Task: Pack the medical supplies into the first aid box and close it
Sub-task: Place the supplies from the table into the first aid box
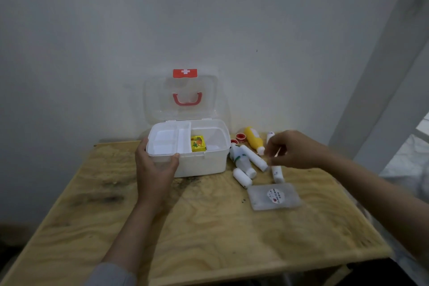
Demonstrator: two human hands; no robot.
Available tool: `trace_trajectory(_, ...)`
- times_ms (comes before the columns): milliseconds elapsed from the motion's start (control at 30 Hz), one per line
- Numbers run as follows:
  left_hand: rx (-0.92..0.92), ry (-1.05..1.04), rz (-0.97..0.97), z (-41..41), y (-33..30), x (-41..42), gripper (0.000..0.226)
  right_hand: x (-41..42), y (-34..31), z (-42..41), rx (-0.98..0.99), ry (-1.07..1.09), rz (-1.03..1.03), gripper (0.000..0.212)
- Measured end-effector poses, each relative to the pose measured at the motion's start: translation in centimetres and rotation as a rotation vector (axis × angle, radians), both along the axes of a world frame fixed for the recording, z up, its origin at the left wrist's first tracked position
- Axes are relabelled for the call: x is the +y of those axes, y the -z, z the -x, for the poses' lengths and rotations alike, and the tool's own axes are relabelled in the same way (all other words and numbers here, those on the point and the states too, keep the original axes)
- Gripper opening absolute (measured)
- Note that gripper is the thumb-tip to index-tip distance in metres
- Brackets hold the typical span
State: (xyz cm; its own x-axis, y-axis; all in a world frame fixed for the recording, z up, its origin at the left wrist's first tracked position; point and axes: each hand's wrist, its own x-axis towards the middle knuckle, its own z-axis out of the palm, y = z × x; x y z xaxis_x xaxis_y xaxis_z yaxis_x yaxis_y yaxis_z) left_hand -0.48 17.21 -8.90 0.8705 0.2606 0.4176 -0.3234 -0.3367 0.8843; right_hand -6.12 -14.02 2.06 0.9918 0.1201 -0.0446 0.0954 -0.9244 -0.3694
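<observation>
The left hand (156, 165) clamps the open first aid box (199, 160) at its front-left corner, likely steadying it, while the right hand (294, 150), fingers loosely curled and empty, hovers over the white rolls (255, 158) beside the box.

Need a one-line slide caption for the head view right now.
Left hand steadies the open first aid box holding one yellow packet; right hand reaches over supplies on the table.
</observation>
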Motion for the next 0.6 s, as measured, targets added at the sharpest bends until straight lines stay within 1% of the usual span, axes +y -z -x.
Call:
trace_trajectory(67, -0.005, -0.005, 0.001, -0.1, 0.0, 0.0, 0.077, -1.9, 1.6, 2.1, 0.066, 0.015, 0.035, 0.021)
trace_trajectory(233, -0.018, -0.011, -0.011, -0.1, 0.1, -0.1, 0.077, -4.4, 5.3, 5.6, 0.109, 0.066, -0.053, 0.035)
trace_trajectory(300, -0.027, -0.014, -0.015, -0.1, 0.0, -0.1, 0.076, -4.8, 6.7, 6.1, 0.074, 0.046, -0.089, 0.039)
trace_trajectory(467, -0.039, -0.022, -0.025, -0.1, -0.1, -0.2, 0.076, -4.9, 8.5, 6.9, -0.047, 0.053, -0.165, 0.034)
trace_trajectory(600, -0.028, -0.016, -0.011, -0.2, -0.2, -0.1, 0.076, -4.7, 7.6, 7.5, -0.086, 0.069, -0.336, 0.034)
